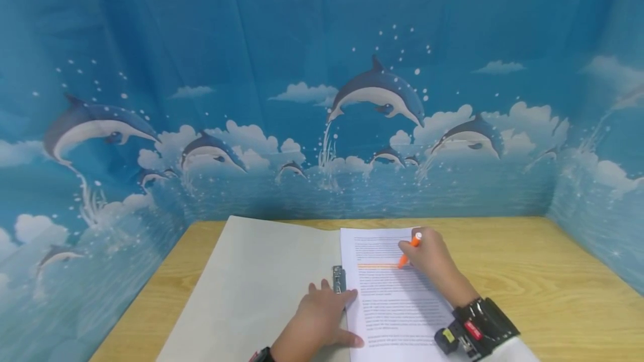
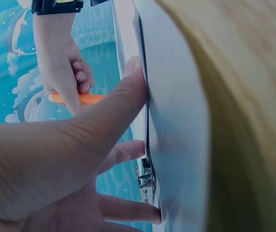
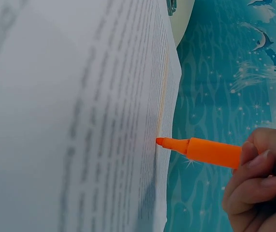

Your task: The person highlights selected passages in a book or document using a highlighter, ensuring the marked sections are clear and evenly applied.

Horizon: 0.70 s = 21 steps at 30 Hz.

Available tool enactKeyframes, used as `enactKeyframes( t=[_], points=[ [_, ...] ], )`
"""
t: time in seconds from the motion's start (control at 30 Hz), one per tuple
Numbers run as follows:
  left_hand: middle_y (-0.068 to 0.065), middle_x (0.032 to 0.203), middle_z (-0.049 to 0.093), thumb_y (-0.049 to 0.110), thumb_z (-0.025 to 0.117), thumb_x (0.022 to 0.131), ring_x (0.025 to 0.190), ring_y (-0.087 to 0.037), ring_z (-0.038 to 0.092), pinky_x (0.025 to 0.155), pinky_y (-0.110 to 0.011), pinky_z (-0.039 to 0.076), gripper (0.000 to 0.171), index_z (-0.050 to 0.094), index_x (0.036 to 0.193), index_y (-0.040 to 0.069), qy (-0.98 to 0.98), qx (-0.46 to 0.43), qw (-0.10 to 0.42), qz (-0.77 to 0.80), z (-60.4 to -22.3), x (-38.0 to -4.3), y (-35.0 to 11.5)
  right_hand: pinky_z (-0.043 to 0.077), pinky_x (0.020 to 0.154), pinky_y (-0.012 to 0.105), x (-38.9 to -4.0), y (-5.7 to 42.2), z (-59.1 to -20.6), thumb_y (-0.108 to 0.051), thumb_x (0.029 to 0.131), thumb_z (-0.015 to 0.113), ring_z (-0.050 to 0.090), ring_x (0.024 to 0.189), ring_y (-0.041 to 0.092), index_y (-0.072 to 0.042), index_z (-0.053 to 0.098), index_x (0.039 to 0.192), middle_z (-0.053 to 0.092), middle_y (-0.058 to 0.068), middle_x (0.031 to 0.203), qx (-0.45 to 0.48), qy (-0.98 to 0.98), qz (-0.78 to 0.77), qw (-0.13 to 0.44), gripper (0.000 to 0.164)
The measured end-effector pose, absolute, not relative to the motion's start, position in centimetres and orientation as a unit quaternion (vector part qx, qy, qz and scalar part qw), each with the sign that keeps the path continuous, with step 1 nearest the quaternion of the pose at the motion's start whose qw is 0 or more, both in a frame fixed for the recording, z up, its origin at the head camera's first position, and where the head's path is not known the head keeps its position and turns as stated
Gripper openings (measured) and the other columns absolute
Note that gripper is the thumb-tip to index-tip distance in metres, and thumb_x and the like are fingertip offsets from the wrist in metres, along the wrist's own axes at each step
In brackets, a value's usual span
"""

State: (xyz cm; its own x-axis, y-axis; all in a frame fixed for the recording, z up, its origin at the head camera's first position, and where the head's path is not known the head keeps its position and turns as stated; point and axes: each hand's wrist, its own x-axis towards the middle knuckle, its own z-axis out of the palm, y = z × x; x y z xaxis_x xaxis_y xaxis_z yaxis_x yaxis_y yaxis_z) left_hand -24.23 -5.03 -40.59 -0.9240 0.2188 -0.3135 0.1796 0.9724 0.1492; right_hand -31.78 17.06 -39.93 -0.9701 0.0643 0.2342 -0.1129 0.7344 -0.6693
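My right hand (image 1: 430,253) pinches an orange highlighter (image 3: 212,151), its tip touching the printed page (image 1: 392,306). An orange highlighted band (image 1: 377,266) runs across the upper text and ends by the tip. The white end of the pen points up in the head view. My left hand (image 1: 322,317) lies spread at the page's left margin, thumb and a fingertip on the sheet, other fingers over the folder's inner cover. Just beyond those fingers sits the metal clip (image 1: 339,279) of the open folder (image 1: 256,284). In the left wrist view the thumb (image 2: 123,96) presses along the page edge.
The folder lies on a wooden table (image 1: 543,278), its pale cover spread out to the left. A blue curtain (image 1: 282,27) printed with dolphins hangs behind the table and along both sides. A black strap with a small camera (image 1: 483,325) is on the right wrist.
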Motion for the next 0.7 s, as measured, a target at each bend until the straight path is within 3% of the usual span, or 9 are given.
enactKeyframes(
  t=[0.5,0.7],
  points=[
    [-0.018,0.137,0.054,0.066,0.072,0.05,0.124,-0.053,0.039,0.097,-0.065,0.042,0.088,0.053,0.13,0.035,0.979,0.101,0.161,0.079,-40.6,-24.1,-5.2,0.03,0.037,0.02,-31.6,18.9,-39.9,-0.012,0.078,0.063,0.048,0.04,0.012,-0.008,0.037,0.057,0.048,0.002,0.047,-0.001,-0.927,0.356,0.121,0.033],
    [-0.017,0.137,0.054,0.065,0.072,0.05,0.124,-0.052,0.039,0.097,-0.065,0.042,0.087,0.053,0.13,0.036,0.979,0.103,0.159,0.078,-40.6,-24.0,-5.2,0.031,0.038,0.02,-31.7,19.8,-39.9,-0.012,0.078,0.063,0.042,0.041,0.01,-0.009,0.035,0.059,0.039,0.0,0.05,-0.009,-0.928,0.352,0.12,0.034]
  ],
)
